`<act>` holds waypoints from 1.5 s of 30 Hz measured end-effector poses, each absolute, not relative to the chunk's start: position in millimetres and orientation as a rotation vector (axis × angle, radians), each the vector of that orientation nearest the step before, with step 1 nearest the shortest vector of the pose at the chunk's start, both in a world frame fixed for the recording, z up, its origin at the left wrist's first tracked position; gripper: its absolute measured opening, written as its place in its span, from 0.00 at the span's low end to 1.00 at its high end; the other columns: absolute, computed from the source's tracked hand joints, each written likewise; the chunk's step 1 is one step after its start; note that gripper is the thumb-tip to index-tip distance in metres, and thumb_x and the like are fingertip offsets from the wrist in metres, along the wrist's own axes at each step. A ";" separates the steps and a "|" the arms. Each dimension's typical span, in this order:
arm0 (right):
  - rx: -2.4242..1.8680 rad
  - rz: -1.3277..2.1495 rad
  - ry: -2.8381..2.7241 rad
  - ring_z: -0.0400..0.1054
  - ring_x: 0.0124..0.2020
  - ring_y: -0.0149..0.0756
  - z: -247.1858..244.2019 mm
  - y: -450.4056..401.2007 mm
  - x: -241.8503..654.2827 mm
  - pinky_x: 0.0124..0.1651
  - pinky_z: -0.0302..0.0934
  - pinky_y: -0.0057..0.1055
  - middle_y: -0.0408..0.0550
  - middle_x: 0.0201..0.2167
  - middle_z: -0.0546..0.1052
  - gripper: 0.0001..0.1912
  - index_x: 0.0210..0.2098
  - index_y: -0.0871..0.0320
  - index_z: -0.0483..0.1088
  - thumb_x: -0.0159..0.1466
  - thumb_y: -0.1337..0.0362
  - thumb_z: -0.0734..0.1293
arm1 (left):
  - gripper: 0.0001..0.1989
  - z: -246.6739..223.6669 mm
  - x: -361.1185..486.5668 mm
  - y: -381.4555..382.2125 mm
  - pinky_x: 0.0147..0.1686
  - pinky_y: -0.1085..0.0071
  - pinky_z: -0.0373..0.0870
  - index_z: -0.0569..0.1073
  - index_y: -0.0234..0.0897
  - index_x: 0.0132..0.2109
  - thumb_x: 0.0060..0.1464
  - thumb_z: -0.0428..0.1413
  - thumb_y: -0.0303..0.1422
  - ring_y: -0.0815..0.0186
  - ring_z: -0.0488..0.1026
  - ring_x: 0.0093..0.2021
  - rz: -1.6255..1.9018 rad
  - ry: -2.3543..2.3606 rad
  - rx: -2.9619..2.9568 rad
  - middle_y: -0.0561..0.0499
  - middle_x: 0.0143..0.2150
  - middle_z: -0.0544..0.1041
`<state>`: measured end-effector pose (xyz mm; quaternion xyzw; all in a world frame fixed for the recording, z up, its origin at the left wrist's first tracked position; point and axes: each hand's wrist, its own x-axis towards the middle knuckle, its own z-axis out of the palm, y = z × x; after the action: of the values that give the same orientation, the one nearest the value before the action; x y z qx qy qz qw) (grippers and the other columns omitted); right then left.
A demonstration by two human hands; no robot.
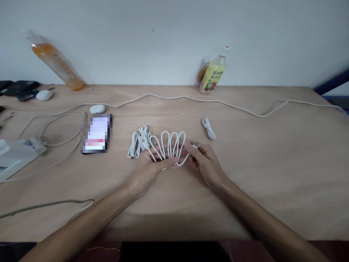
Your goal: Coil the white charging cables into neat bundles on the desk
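Observation:
A white USB cable [165, 140], folded into several upright loops, spans the space between my two hands above the table. My left hand [156, 163] is closed on the lower bends of the loops, its thumb pressed across them. At the right end of the cable, my right hand [203, 160] pinches near the metal plug [196, 145] between thumb and fingers. Just behind my left hand lie bundled white cables [137, 142], partly covered by the fingers and loops. Another bundled white cable [209, 129] rests on the table beyond my right hand.
A phone [97, 133] and a white earphone case [97, 109] lie left of my hands. One long white cord [191, 97] crosses the table. Along the wall stand an orange drink bottle [58, 65] and a yellow drink bottle [214, 74]. A white power strip [24, 156] sits far left.

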<state>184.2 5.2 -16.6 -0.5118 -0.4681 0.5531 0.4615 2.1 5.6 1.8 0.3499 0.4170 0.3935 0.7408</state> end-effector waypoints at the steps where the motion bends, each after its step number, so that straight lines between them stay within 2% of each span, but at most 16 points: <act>1: -1.273 1.370 -1.111 0.52 0.19 0.27 -16.8 5.7 184.4 0.21 0.47 0.26 0.37 0.18 0.63 0.28 0.30 0.58 0.78 0.62 0.37 0.73 | 0.30 1.5 2.0 5.9 0.59 0.61 0.78 0.84 0.43 0.60 0.49 0.76 0.32 0.55 0.84 0.55 0.861 0.900 0.772 0.46 0.56 0.88; 8: -1.273 1.489 -0.844 0.56 0.18 0.28 -14.4 9.4 182.5 0.17 0.46 0.24 0.40 0.20 0.67 0.35 0.30 0.58 0.77 0.54 0.29 0.73 | 0.24 0.7 1.5 4.8 0.63 0.59 0.75 0.86 0.41 0.57 0.52 0.75 0.32 0.54 0.83 0.58 0.828 0.870 0.782 0.45 0.57 0.87; 11: -1.252 1.574 -0.753 0.54 0.16 0.26 -11.9 10.2 182.6 0.15 0.41 0.23 0.39 0.20 0.67 0.36 0.31 0.57 0.76 0.52 0.27 0.73 | 0.26 4.6 2.6 3.9 0.62 0.59 0.76 0.85 0.42 0.58 0.52 0.75 0.32 0.54 0.84 0.57 0.826 0.851 0.768 0.45 0.57 0.88; 14: -1.206 1.652 -0.705 0.52 0.13 0.26 -10.6 10.7 184.4 0.15 0.36 0.24 0.38 0.17 0.66 0.37 0.33 0.57 0.76 0.55 0.26 0.71 | 0.29 8.4 3.4 4.1 0.60 0.60 0.77 0.83 0.42 0.60 0.51 0.75 0.31 0.54 0.85 0.56 0.834 0.853 0.767 0.45 0.56 0.88; 18: -1.151 1.743 -0.685 0.51 0.12 0.25 -8.6 10.9 186.9 0.15 0.35 0.24 0.37 0.15 0.66 0.36 0.34 0.58 0.77 0.59 0.28 0.69 | 0.29 7.6 2.5 4.6 0.55 0.61 0.79 0.83 0.41 0.61 0.52 0.75 0.30 0.53 0.84 0.57 0.852 0.873 0.744 0.43 0.57 0.87; 22: -1.156 1.798 -0.690 0.53 0.14 0.25 -4.7 8.5 184.7 0.15 0.35 0.23 0.38 0.19 0.68 0.31 0.34 0.58 0.78 0.53 0.35 0.76 | 0.29 2.2 1.5 4.8 0.54 0.63 0.80 0.83 0.41 0.60 0.50 0.76 0.29 0.54 0.85 0.54 0.904 0.875 0.711 0.44 0.54 0.89; 25: -1.211 1.745 -0.773 0.54 0.17 0.26 -5.4 4.8 181.6 0.16 0.37 0.23 0.38 0.22 0.68 0.28 0.38 0.59 0.79 0.52 0.41 0.77 | 0.30 1.0 1.4 5.5 0.55 0.62 0.80 0.84 0.40 0.59 0.48 0.77 0.28 0.56 0.87 0.50 0.946 0.874 0.694 0.46 0.50 0.90; 33: -1.250 1.361 -1.158 0.57 0.27 0.34 -15.7 -1.9 181.1 0.29 0.53 0.30 0.39 0.24 0.64 0.19 0.35 0.57 0.78 0.66 0.47 0.68 | 0.30 3.0 0.4 4.4 0.49 0.67 0.82 0.83 0.42 0.61 0.51 0.76 0.30 0.57 0.86 0.52 0.901 0.862 0.707 0.46 0.53 0.89; 39: -1.173 1.435 -1.199 0.64 0.34 0.38 -14.4 -3.0 180.2 0.38 0.60 0.32 0.44 0.31 0.73 0.16 0.37 0.55 0.79 0.70 0.51 0.65 | 0.26 2.3 0.9 3.9 0.49 0.67 0.82 0.85 0.40 0.57 0.51 0.76 0.31 0.57 0.86 0.51 0.859 0.860 0.734 0.45 0.52 0.89; 42: -1.162 1.435 -1.172 0.64 0.33 0.39 -12.4 -3.4 179.3 0.37 0.61 0.31 0.42 0.26 0.67 0.15 0.31 0.54 0.77 0.69 0.53 0.66 | 0.23 3.9 1.3 4.2 0.51 0.63 0.82 0.86 0.38 0.54 0.50 0.76 0.33 0.55 0.85 0.52 0.819 0.870 0.748 0.44 0.53 0.88; 45: -1.159 1.413 -1.181 0.59 0.29 0.38 -9.8 -2.4 179.0 0.33 0.58 0.31 0.40 0.22 0.60 0.15 0.28 0.53 0.74 0.67 0.54 0.67 | 0.25 5.9 1.7 3.4 0.53 0.60 0.82 0.86 0.39 0.55 0.49 0.77 0.32 0.53 0.85 0.53 0.816 0.867 0.742 0.44 0.54 0.88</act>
<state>179.0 -2.4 -9.8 -0.4717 -0.4809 0.5750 0.4644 1.7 3.4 5.9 0.3414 0.3989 0.3753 0.7639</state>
